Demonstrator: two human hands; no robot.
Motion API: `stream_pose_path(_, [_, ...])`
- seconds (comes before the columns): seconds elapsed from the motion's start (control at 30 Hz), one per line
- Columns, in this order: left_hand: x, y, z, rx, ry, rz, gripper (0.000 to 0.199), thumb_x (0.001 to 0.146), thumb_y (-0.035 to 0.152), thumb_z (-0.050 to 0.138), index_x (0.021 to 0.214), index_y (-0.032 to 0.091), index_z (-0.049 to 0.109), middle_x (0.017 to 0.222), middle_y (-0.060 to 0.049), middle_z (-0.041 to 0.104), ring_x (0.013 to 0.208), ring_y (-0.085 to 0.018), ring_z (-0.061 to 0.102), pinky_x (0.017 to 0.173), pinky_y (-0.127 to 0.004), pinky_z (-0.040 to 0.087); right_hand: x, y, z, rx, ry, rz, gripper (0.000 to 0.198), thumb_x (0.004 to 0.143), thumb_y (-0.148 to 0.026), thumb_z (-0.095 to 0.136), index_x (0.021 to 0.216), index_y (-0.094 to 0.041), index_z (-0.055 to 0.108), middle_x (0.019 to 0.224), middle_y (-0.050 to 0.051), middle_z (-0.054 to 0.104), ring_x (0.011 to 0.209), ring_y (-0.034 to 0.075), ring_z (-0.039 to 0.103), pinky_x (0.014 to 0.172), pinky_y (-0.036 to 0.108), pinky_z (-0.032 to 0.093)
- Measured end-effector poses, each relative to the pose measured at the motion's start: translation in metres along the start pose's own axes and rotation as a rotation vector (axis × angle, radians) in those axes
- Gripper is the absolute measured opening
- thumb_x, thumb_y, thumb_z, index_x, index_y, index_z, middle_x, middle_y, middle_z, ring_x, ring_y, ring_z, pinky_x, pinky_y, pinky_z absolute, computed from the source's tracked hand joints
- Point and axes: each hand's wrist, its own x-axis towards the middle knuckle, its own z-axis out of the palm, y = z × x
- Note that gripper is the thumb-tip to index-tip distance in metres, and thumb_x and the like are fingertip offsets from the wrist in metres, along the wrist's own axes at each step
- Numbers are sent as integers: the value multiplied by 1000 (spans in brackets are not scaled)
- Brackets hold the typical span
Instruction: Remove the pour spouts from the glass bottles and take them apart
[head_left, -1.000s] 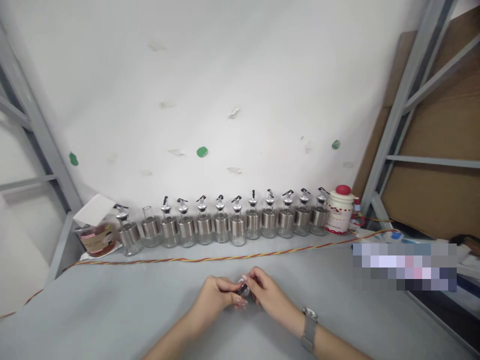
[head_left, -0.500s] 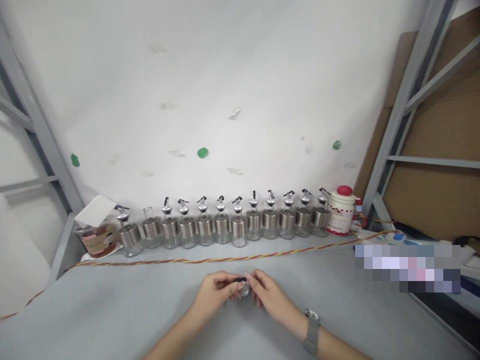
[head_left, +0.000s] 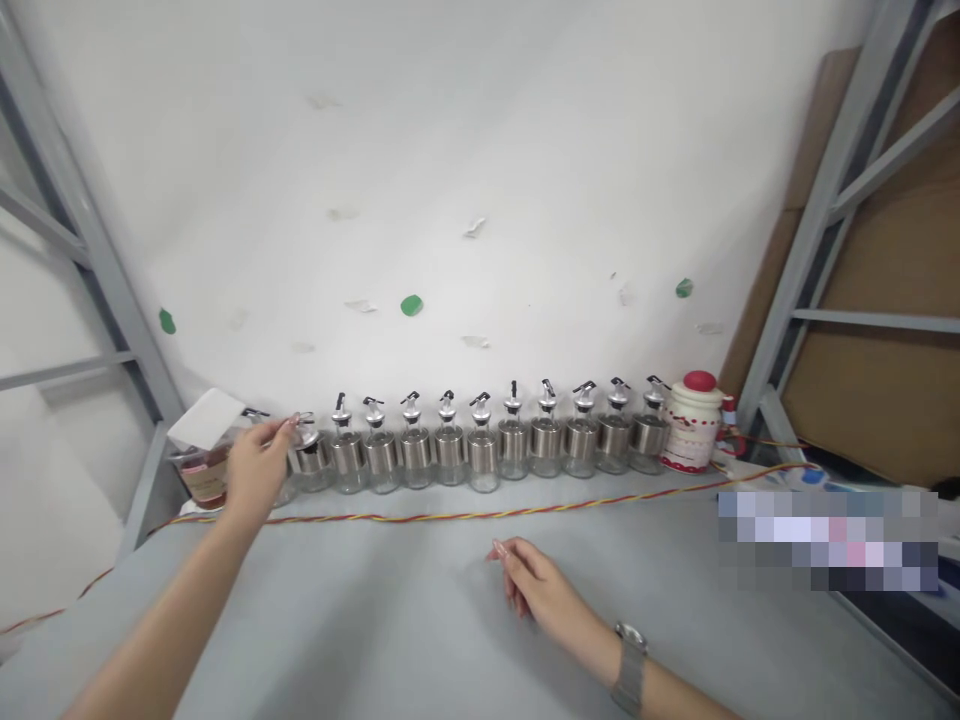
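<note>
A red-lidded jar (head_left: 688,432) stands upright; green patches (head_left: 412,305) dot the wall (head_left: 555,180); the brown sheet (head_left: 885,400) is probably cardboard.

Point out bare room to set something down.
Bare tabletop lies in front of the twisted cord, between the left arm and right hand, and left of that arm. Behind the cord, the bottle row and red-lidded jar crowd it.
</note>
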Motion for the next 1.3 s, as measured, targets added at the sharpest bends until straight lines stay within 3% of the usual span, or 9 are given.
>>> stream_pose_path(0.13, [30, -28, 1, 97, -222, -10, 35, 64, 47, 52, 73, 16, 66, 75, -5, 69, 83, -27, 60, 80, -37, 42, 0, 1, 0, 16, -20, 6, 43, 73, -60, 40, 77, -18, 47, 51, -7, 43, 40, 7, 41, 39, 19, 34])
stream_pose_path(0.37, [43, -58, 11, 233, -353, 33, 23, 76, 35, 53, 80, 15, 63, 110, -8, 59, 113, -26, 43, 94, -42, 31, 2, 5, -1, 22, -24, 8, 43, 73, -61, 39, 76, -18, 46, 49, -8, 43, 39, 7, 40, 38, 19, 33])
stream_pose_path(0.6, [53, -67, 27, 313, -501, 42, 26, 82, 31, 50, 100, 13, 55, 100, -3, 57, 86, -20, 57, 73, -37, 48, 1, 1, 1, 14, -17, -3, 43, 74, -61, 38, 73, -18, 47, 49, -8, 42, 39, 7, 40, 38, 18, 33])
stream_pose_path(0.9, [45, -79, 32, 321, -470, 140, 22, 82, 33, 50, 85, 13, 59, 90, -2, 62, 85, -18, 58, 77, -37, 45, 0, 6, 1, 0, -20, 6, 42, 75, -59, 38, 76, -18, 49, 50, -7, 42, 40, 7, 42, 39, 18, 34])
stream_pose_path(1.03, [44, -83, 28, 301, -458, 130, 22, 81, 33, 51, 86, 13, 60, 100, -4, 61, 97, -20, 54, 86, -42, 39, -1, 3, 1, -6, -30, 6, 43, 74, -60, 39, 76, -18, 50, 50, -7, 42, 40, 7, 42, 38, 18, 34])
stream_pose_path(1.17, [45, -78, 21, 245, -479, 120, 29, 74, 42, 54, 79, 15, 64, 97, -5, 65, 96, -22, 56, 88, -39, 37, -1, 3, 2, -18, -42, -3, 43, 75, -60, 38, 76, -18, 49, 49, -8, 42, 39, 7, 41, 37, 18, 33])
stream_pose_path(1.3, [32, -63, 16, 194, -368, 100, 38, 64, 55, 51, 62, 19, 64, 93, -8, 67, 98, -29, 54, 88, -37, 38, 0, 8, 3, -23, -38, -19, 41, 76, -58, 38, 77, -18, 50, 49, -7, 42, 39, 7, 41, 37, 18, 33])
